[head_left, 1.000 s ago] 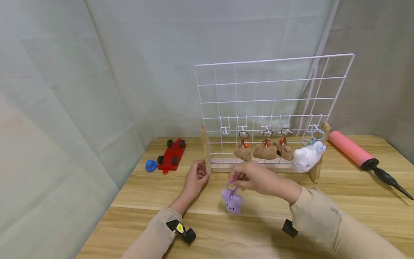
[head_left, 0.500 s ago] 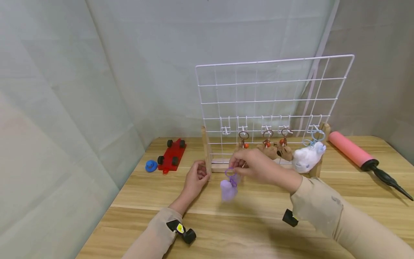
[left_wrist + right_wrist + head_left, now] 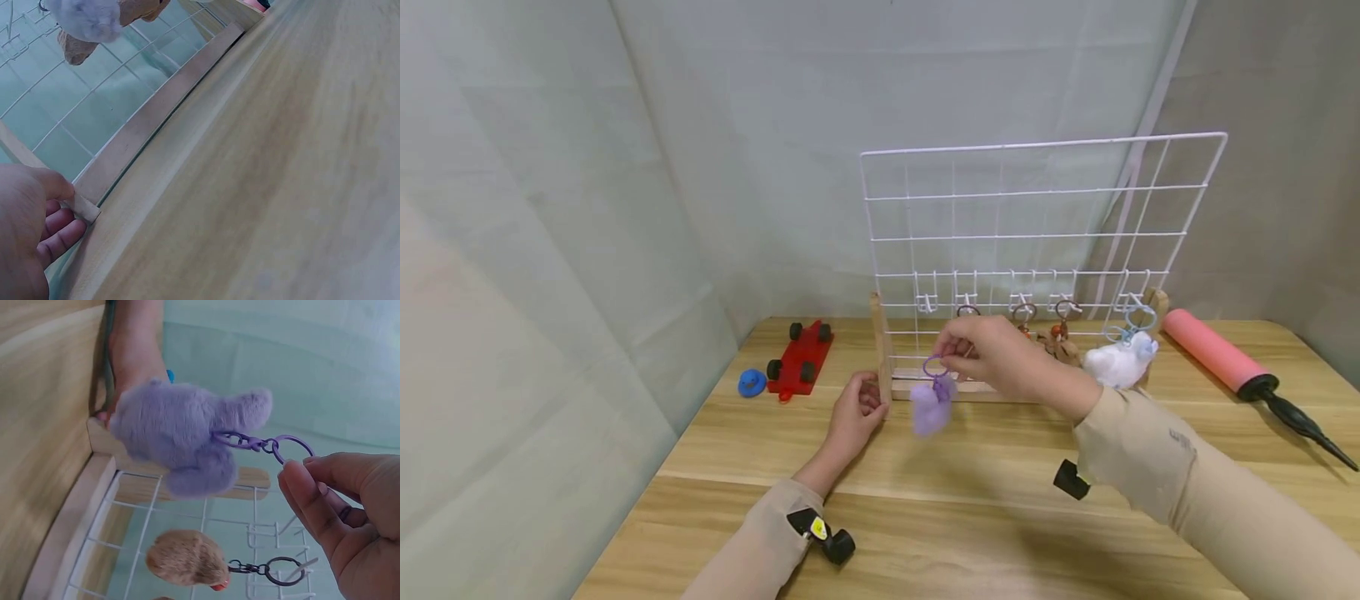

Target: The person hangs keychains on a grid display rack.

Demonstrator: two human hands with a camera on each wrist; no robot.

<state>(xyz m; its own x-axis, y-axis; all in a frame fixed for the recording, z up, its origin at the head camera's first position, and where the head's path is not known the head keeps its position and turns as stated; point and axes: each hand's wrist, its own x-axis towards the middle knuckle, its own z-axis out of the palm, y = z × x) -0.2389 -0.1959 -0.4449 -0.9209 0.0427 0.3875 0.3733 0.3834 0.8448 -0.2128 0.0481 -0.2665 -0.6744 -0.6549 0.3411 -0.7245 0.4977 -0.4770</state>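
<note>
My right hand (image 3: 1000,358) pinches the ring of a purple plush keychain (image 3: 175,422) between thumb and fingertips. The fuzzy, eared plush hangs below the hand in the head view, in front of the lower rack. My left hand (image 3: 852,417) holds the foot of the rack's left wooden post (image 3: 880,342), thumb and fingers around its end. Above the rail, the white wire grid rack (image 3: 1045,144) carries a row of white hooks, with the leftmost hook (image 3: 927,304) up and left of my right hand. Brown plush keychains (image 3: 187,556) hang on hooks, partly hidden by my right hand.
A white plush keychain (image 3: 1116,362) with blue rings hangs at the rack's right end. Right of the rack lies a pink hand pump (image 3: 1217,350) with a black nozzle. A red toy car (image 3: 801,358) and a small blue duck (image 3: 751,383) lie to the left.
My right hand has lifted the purple plush keychain up toward the rack, and the plush has swung round so its face no longer shows. My left hand has stayed on the post.
</note>
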